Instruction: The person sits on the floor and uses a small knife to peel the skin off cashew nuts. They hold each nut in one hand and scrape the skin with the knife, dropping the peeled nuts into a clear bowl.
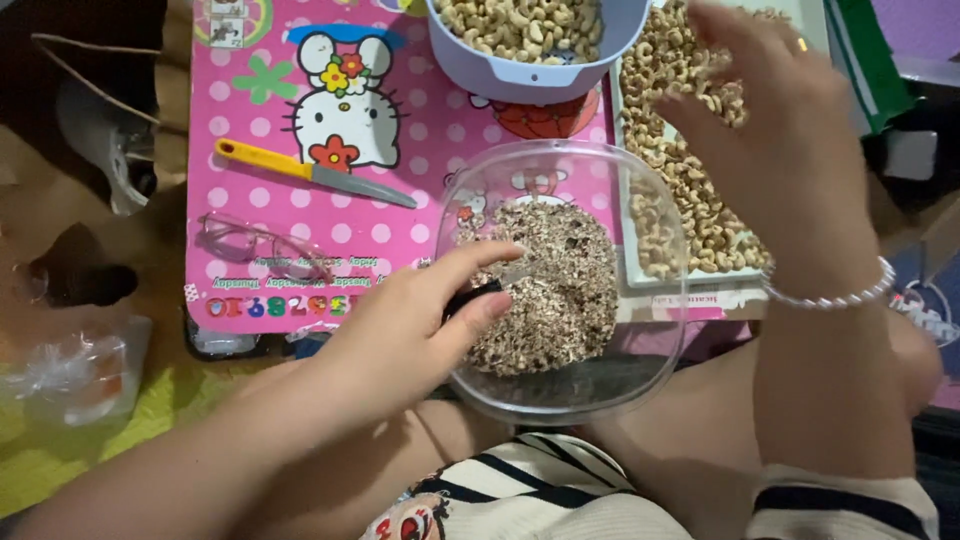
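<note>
Floor setup: pink polka-dot cartoon mat laid flat as the work surface, with everything parked on it so it all sits within arm's reach of the person's lap.

Clear bowl: sits right at the near edge of the mat, half over the knees, holding a heap of brownish peel scraps. My guess is it's kept that close so bits drop straight in.

Left hand: hovers over the near rim of the clear bowl, thumb and fingers pinched together on a small dark-handled blade, tip pointing over the scraps. Looks like a ready-to-scrape hold, blade kept above the waste.

Right hand: reaching out over the white tray, fingers spread and curled down onto the cashews. Whether it's actually got a nut pinched, I can't tell, the back of the hand hides it. Pearly bracelet on the wrist.

Blue-grey bowl: far side, just beside the tray, full of pale cashews, kept apart from the tray's pile.

Spare stuff: yellow-handled knife and a pair of pinkish glasses lying on the left of the mat, untouched and well clear of the hands.

Off the mat: crumpled clear plastic on the far left.
</note>
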